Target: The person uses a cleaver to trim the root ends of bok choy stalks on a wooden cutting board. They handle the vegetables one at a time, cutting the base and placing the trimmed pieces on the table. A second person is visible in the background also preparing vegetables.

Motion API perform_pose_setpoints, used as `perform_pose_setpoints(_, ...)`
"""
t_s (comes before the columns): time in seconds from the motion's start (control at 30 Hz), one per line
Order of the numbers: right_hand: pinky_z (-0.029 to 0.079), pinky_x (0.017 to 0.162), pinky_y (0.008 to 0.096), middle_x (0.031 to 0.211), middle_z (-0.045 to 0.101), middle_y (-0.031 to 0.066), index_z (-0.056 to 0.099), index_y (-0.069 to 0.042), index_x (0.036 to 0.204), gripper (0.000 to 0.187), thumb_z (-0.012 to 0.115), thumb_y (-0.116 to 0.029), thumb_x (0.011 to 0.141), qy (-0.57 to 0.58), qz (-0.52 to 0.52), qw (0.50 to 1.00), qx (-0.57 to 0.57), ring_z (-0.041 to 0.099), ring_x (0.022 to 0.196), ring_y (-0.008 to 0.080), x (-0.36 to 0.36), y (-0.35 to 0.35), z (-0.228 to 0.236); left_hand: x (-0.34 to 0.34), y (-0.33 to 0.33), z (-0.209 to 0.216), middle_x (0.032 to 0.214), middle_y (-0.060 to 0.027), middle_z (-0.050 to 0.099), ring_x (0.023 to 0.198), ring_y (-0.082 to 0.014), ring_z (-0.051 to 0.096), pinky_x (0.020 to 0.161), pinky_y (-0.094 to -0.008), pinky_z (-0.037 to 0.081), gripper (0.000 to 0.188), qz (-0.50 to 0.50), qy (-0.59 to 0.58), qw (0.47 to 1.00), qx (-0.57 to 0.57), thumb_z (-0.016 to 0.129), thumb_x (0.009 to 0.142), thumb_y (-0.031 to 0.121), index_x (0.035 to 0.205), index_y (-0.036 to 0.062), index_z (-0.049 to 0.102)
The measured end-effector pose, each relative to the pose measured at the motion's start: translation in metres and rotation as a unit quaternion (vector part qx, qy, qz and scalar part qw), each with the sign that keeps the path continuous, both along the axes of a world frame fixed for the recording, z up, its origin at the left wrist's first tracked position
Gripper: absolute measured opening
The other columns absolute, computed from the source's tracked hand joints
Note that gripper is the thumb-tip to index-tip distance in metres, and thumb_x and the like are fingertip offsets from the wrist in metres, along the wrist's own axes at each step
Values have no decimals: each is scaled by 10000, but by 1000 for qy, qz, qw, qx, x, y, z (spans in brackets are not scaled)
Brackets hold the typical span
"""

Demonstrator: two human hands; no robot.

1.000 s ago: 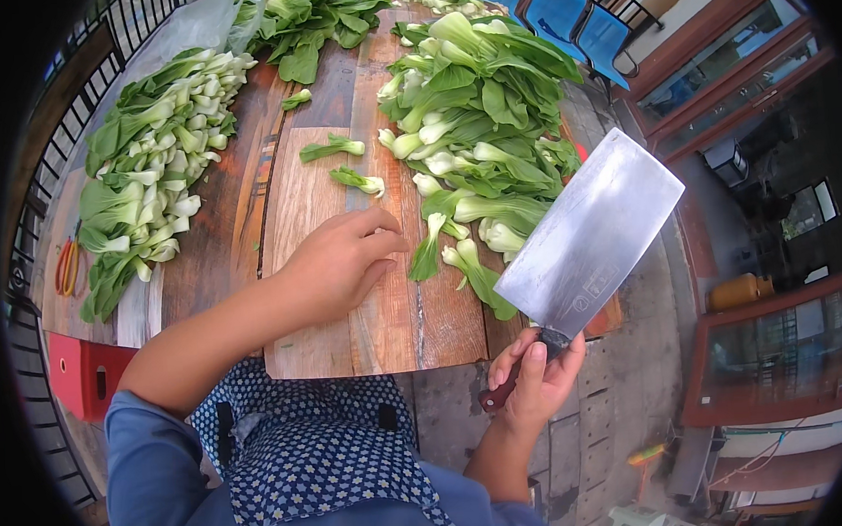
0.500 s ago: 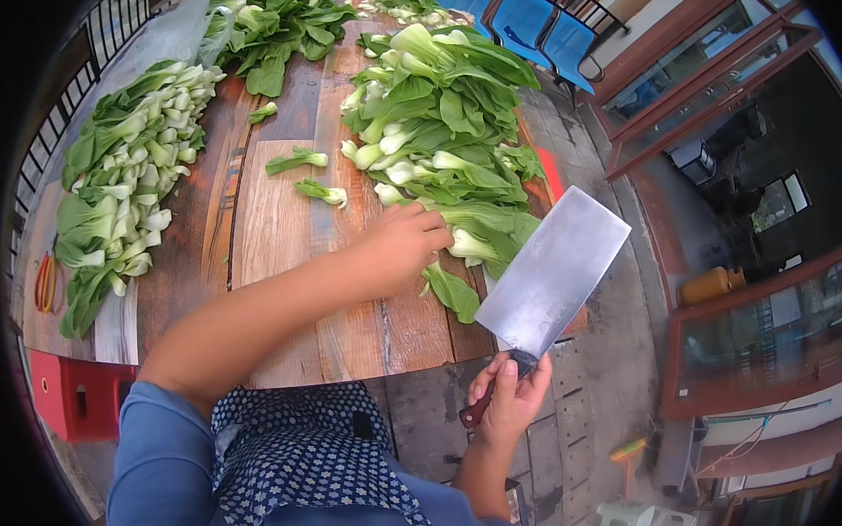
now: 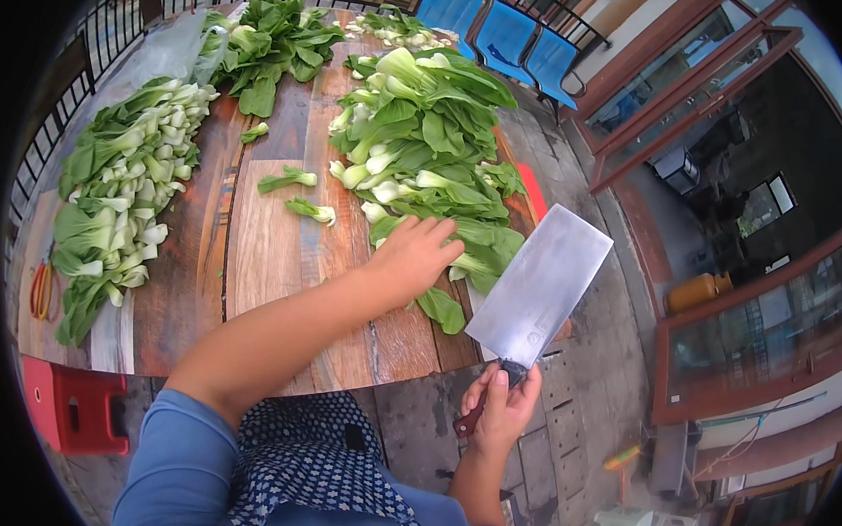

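Note:
My right hand [image 3: 505,413] is closed round the dark handle of a cleaver [image 3: 540,285], its broad blade raised past the table's near right edge. Over the near end of the right-hand bok choy pile [image 3: 418,120], my left hand [image 3: 419,256] has its fingers apart and slightly bent, touching the leaves; its underside is hidden. A bok choy leaf [image 3: 440,310] sticks out just below that hand. Several small bok choy lie singly left of the pile, among them one piece [image 3: 286,180] and another piece [image 3: 311,212].
A long heap of bok choy [image 3: 140,173] lines the wooden table's [image 3: 179,285] left side. Orange-handled scissors [image 3: 41,288] lie beside it. More greens [image 3: 271,42] and a clear plastic bag [image 3: 167,52] are at the far end. A red stool [image 3: 71,405] stands below; blue chairs [image 3: 505,40] stand beyond.
My left hand has moved slightly right over the pile, its fingers more spread. The cleaver stays in my right hand, and the whole view has shifted a little.

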State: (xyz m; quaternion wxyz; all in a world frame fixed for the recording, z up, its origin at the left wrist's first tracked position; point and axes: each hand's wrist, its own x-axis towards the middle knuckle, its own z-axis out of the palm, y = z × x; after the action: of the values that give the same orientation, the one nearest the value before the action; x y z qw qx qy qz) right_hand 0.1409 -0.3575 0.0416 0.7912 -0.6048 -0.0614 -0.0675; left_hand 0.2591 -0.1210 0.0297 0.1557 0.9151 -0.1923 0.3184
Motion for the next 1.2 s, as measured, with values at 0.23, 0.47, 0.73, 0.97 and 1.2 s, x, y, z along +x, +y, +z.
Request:
perform_pose_setpoints(0.23, 456, 426, 274, 907, 586, 106, 383, -30, 1450, 454, 605, -105, 1062, -1, 3, 1000, -8, 548, 542, 134, 0, 4, 0, -3, 2, -2, 1285, -117, 581, 1134, -303, 569, 942, -415, 435, 307, -6, 14, 1000, -20, 736, 820, 80, 1108, 73, 630)
perform_pose_setpoints(0.47, 453, 417, 271, 906, 587, 105, 384, -29, 1451, 447, 597, -108, 1066, -13, -17, 1000, -19, 544, 533, 132, -3, -6, 1, -29, 10, 24, 1281, -171, 561, 1157, -379, 586, 943, -458, 469, 308, -19, 124, 980, -156, 708, 933, 115, 1195, 22, 575)
perform_pose_setpoints(0.73, 472, 432, 272, 903, 582, 108, 375, -17, 1442, 456, 608, -81, 1055, -14, -14, 1000, 21, 544, 528, 127, 4, -1, 1, -106, 82, 60, 994, -118, 628, 942, -227, 630, 864, -372, 517, 275, -15, 205, 879, -430, 480, 1134, 286, 1186, 26, 556)
perform_pose_setpoints(0.97, 463, 428, 265, 898, 572, 111, 380, -25, 1448, 453, 607, -101, 1063, -35, 6, 999, 16, 539, 525, 123, 3, 10, 10, -102, 92, 69, 984, -64, 645, 828, -134, 560, 798, -294, 485, 401, -133, 221, 603, -755, 433, 1148, 412, 1220, 46, 583)
perform_pose_setpoints(1.2, 459, 422, 264, 914, 573, 111, 382, -32, 1459, 470, 620, -116, 1062, -42, 1, 999, 14, 541, 522, 125, 2, 1, 9, -104, 105, 95, 926, -44, 621, 791, -120, 533, 732, -258, 448, 470, -114, 124, 580, -797, 489, 1114, 501, 1148, 49, 615)
